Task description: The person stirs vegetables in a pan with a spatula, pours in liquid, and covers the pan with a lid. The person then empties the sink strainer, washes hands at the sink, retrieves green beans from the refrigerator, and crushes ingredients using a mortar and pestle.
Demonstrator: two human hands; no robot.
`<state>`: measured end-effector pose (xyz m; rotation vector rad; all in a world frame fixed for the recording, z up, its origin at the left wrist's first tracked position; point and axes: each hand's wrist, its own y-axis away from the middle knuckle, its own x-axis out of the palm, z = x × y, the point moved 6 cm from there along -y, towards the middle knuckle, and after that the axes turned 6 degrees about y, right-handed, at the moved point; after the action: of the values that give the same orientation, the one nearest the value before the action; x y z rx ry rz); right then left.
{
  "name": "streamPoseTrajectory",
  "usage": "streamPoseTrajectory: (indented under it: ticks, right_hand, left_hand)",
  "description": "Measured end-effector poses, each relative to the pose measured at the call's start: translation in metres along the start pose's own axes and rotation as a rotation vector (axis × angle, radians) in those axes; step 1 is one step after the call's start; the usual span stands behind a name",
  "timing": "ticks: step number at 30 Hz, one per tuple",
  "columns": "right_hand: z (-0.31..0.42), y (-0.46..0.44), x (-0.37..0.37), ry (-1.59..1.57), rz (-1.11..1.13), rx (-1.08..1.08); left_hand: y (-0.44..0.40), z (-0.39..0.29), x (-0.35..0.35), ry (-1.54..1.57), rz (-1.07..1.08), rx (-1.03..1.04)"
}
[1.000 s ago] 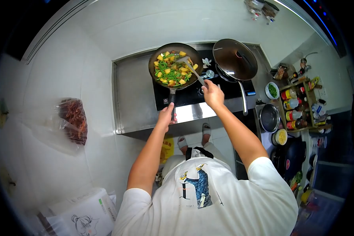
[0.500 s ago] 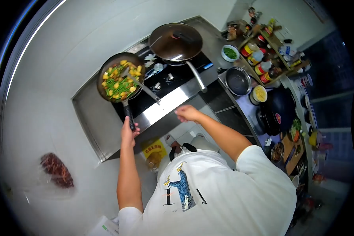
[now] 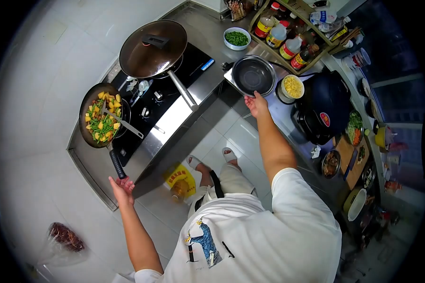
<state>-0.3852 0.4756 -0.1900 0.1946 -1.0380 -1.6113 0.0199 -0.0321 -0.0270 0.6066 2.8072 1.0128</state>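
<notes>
My left hand is open, fingers spread, by the end of the black handle of a frying pan. The pan holds potato pieces and green beans, with a metal spatula resting in it and its handle sticking out over the rim. My right hand is closed on the near rim of a round metal bowl on the side counter. Next to this bowl stands a cup of chopped yellow food.
A lidded wok sits on the other burner, its handle pointing toward me. A bowl of chopped greens, a rack of sauce bottles, a black appliance and a cutting board with a knife line the right side.
My left hand has let go of the pan handle and opened. My right hand has reached right, to the metal bowl's rim. The view has shifted toward the right counter.
</notes>
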Motion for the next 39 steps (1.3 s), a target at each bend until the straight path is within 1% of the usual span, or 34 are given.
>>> streamPoseTrajectory:
  ticks: [1,3,5,6,8,10,12,13,14,15,17,18,20,21,23,26,28,31,33,35,36,37,38,39]
  right_hand:
    - [0.0,-0.005,-0.001,-0.01,-0.022,0.003]
    - [-0.001,-0.01,0.0,-0.017,-0.028,0.013]
    - [0.006,-0.006,-0.002,-0.021,0.004,-0.027]
    - [0.012,0.0,-0.002,0.014,-0.015,-0.054]
    - [0.025,-0.001,-0.005,-0.031,0.046,-0.117]
    - [0.056,0.032,0.007,0.171,0.018,-0.168]
    - [0.078,0.056,0.013,0.237,-0.034,-0.139]
    - [0.094,0.079,0.027,0.33,-0.032,-0.178]
    - [0.105,0.082,0.032,0.384,0.074,-0.221]
    - [0.114,0.091,0.039,0.397,0.038,-0.203]
    - [0.132,0.116,0.066,0.5,0.067,-0.202]
    - [0.138,0.133,0.086,0.55,0.106,-0.213]
    - [0.142,0.16,0.127,0.616,0.164,-0.232]
    - [0.14,0.17,0.147,0.646,0.209,-0.229]
    - [0.127,0.18,0.183,0.689,0.271,-0.227]
    - [0.091,0.186,0.24,0.682,0.422,-0.086]
    - [0.061,0.187,0.278,0.67,0.513,-0.031]
    - [0.011,0.18,0.328,0.697,0.595,0.031]
    - [-0.024,0.175,0.359,0.682,0.702,0.153]
    - [-0.053,0.178,0.387,0.735,0.699,0.175]
    - [-0.066,0.18,0.4,0.754,0.695,0.167]
    - [-0.078,0.179,0.412,0.773,0.69,0.161]
    - [-0.09,0.181,0.424,0.77,0.741,0.196]
    - [-0.098,0.179,0.434,0.804,0.724,0.166]
  left_hand:
    - [0.002,0.003,-0.007,0.03,-0.048,0.014]
    - [0.008,0.015,-0.016,0.05,-0.038,0.016]
    - [0.016,0.037,-0.025,0.023,-0.069,-0.036]
    - [0.014,0.054,-0.034,0.004,-0.051,-0.069]
    - [0.027,0.084,-0.041,-0.115,-0.074,-0.163]
    - [0.035,0.119,-0.049,-0.162,-0.022,-0.245]
    - [0.046,0.152,-0.053,-0.27,-0.05,-0.347]
    - [0.049,0.166,-0.053,-0.334,0.01,-0.367]
    - [0.054,0.179,-0.053,-0.355,0.007,-0.394]
    - [0.047,0.202,-0.059,-0.422,0.071,-0.406]
    - [0.047,0.229,-0.064,-0.546,0.084,-0.411]
    - [0.052,0.231,-0.059,-0.517,0.075,-0.408]
    - [0.059,0.231,-0.052,-0.643,0.096,-0.409]
    - [0.057,0.231,-0.052,-0.616,0.088,-0.408]
    - [0.047,0.236,-0.05,-0.645,0.173,-0.332]
    - [0.037,0.231,-0.051,-0.581,0.15,-0.286]
    - [0.03,0.225,-0.056,-0.517,0.121,-0.3]
    - [0.015,0.235,-0.079,-0.381,0.07,-0.312]
    - [0.012,0.237,-0.094,-0.291,0.043,-0.307]
    - [0.017,0.228,-0.109,-0.4,0.009,-0.259]
    - [0.019,0.227,-0.115,-0.385,0.004,-0.261]
    - [0.021,0.231,-0.124,-0.327,-0.032,-0.324]
    - [0.024,0.236,-0.132,-0.269,-0.067,-0.386]
    - [0.026,0.238,-0.139,-0.26,-0.072,-0.388]
